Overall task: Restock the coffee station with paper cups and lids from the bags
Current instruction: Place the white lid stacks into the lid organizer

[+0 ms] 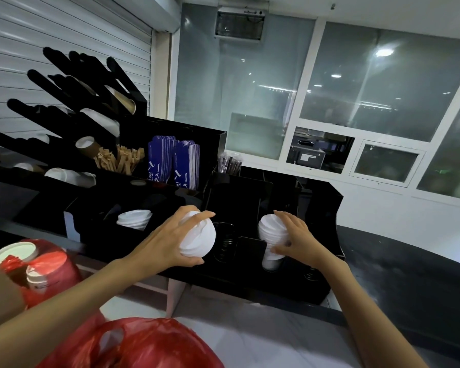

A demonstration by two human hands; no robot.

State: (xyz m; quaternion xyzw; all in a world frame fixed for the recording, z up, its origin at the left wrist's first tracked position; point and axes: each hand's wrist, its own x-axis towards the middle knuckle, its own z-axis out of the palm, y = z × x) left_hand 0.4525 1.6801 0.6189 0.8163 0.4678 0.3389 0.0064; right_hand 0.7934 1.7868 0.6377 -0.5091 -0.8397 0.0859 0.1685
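My left hand (168, 240) grips a stack of white lids (201, 239) held just left of an open round slot (224, 241) in the black lid organizer (327, 208). My right hand (296, 240) wraps around a second stack of white lids (270, 235) that stands in the organizer's right slot. A third lid stack (134, 219) lies in the black tray to the left. Paper cups (14, 254) with white rims stick out of a red bag (56, 264) at the lower left. Another red bag (154, 346) lies at the bottom centre.
A black cup rack (64, 102) with slanted tubes holds brown and white cups at the back left. Wooden stirrers (120, 160), blue sleeves (173, 160) and wrapped straws (230, 163) stand in compartments behind. A dark counter (409, 266) extends to the right below windows.
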